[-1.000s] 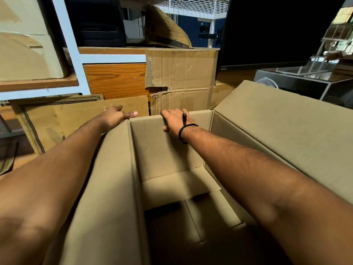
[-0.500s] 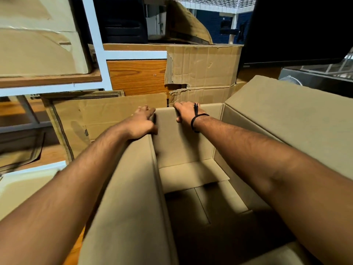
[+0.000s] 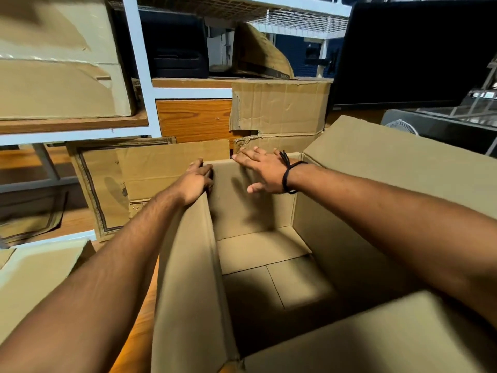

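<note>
Currently: cardboard box [image 3: 242, 211] open, upright, nothing inside; stands on wooden surface (floor or table, cannot tell) before shelf rack [image 3: 139, 76].

Left hand [image 3: 195, 181] curls over far-left top corner, gripping.

Right hand [image 3: 265, 172] flat, fingers spread straight, pressing far rim; grips nothing.

Judgement: light, stiff at corners, walls flex mid-span, dry, non-slip. Best hold: corners, both hands.

Count: one box, two hands, one black wrist cord [image 3: 286, 179].

We're looking at a big plain brown cardboard box [image 3: 322, 238], sitting upright on the wooden floor [image 3: 137, 332], top wide open with its flaps sticking up and out, bottom flaps lying folded flat inside.
</note>
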`<action>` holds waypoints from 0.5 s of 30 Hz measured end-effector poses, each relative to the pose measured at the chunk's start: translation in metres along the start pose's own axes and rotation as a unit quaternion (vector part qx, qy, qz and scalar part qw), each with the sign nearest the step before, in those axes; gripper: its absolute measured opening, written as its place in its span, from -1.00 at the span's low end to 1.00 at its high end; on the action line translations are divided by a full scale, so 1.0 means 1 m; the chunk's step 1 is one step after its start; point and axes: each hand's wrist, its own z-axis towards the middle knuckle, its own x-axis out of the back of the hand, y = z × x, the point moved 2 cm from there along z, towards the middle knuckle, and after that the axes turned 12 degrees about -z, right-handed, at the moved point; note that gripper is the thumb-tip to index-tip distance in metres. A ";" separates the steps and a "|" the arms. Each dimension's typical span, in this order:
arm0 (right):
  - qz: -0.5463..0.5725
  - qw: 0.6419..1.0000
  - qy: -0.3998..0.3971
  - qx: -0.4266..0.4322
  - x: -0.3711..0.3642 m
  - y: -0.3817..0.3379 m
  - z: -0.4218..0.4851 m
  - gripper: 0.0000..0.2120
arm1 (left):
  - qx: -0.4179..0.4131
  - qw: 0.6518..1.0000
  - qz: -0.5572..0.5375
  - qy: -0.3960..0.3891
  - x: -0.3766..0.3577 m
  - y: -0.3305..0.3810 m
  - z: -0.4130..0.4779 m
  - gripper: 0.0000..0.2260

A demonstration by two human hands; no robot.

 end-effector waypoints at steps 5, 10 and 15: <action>-0.122 0.993 -0.007 0.004 0.014 0.028 -0.097 -0.25 | 0.010 0.999 0.002 0.054 -0.001 -0.001 -0.012 -0.51; -0.165 0.966 -0.163 -0.111 -0.021 0.087 -0.161 -0.20 | 0.038 0.999 -0.014 0.008 -0.014 0.016 -0.037 -0.40; -0.013 0.974 -0.172 -0.149 -0.025 0.083 -0.160 -0.29 | 0.039 0.992 0.110 0.039 -0.030 0.028 -0.056 -0.36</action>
